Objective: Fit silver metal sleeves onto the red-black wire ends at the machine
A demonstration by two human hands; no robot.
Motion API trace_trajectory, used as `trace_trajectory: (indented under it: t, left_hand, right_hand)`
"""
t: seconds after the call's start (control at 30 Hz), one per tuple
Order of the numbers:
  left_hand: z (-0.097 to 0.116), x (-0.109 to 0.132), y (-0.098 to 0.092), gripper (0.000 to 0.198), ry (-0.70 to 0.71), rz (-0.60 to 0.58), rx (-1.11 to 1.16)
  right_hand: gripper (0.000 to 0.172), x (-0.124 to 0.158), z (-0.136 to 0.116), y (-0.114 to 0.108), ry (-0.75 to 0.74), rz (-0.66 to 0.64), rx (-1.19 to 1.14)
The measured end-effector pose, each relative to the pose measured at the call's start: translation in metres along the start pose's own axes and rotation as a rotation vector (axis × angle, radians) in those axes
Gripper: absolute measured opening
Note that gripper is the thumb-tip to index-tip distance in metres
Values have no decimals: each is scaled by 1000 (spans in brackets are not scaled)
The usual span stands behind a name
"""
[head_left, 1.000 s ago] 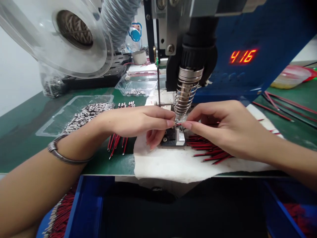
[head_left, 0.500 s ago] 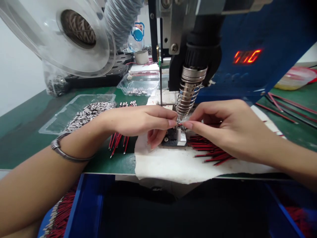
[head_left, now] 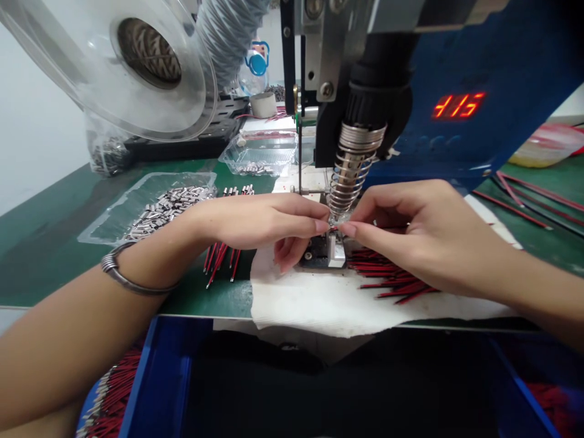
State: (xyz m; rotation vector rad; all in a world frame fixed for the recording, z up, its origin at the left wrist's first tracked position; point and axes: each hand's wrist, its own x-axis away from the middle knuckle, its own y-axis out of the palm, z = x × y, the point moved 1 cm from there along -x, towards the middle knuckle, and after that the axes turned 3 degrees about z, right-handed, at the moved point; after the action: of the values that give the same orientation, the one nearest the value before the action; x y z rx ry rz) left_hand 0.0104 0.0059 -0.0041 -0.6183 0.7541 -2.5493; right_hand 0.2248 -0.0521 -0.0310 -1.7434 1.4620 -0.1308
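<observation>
My left hand [head_left: 262, 226] reaches in from the left, thumb and forefinger pinched beside the tip of a soldering iron wrapped in a coil spring [head_left: 350, 167]. From the other side, my right hand [head_left: 424, 237] pinches close to the same spot. A speck of red shows between the fingertips; the small parts held there are mostly hidden. Just below stands a small metal fixture [head_left: 336, 252] on a dark base. Red and black wires [head_left: 387, 277] lie under my right hand on a white cloth [head_left: 310, 304]. More wires [head_left: 221, 261] with metal ends lie beneath my left wrist.
A clear tray of small metal parts [head_left: 164, 210] sits left, another clear tray [head_left: 262, 155] behind. A fume-extractor hood [head_left: 91, 73] hangs upper left. The blue machine housing [head_left: 447, 146] has a lit red display. Blue bins [head_left: 155, 377] with wires are below the table edge.
The view has shifted slightly, moving everything a little to the right. Both hands keep their pinch at the iron tip. The digits on the red display have changed.
</observation>
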Motion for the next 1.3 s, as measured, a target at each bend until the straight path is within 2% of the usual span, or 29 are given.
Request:
trace_trajectory:
  t: [0.13,0.33,0.6,0.87,1.3]
  left_hand:
    - [0,1,0,26,12,3,-1]
    - [2,-1,1,27,10,3,-32]
    - [1,-1,2,31,8,26,-94]
    - [1,-1,3,31,17,32,-91]
    - [5,-1,3,28,16,41,-76]
  right_hand:
    - [24,1,1,0,16,7,-7]
    - [37,2,0,2,94,-14,-32]
    - [41,2,1,1,91,-9,-55]
    - [26,2,2,2,51,-6,-23]
    - [20,1,5,-1,6,5,-18]
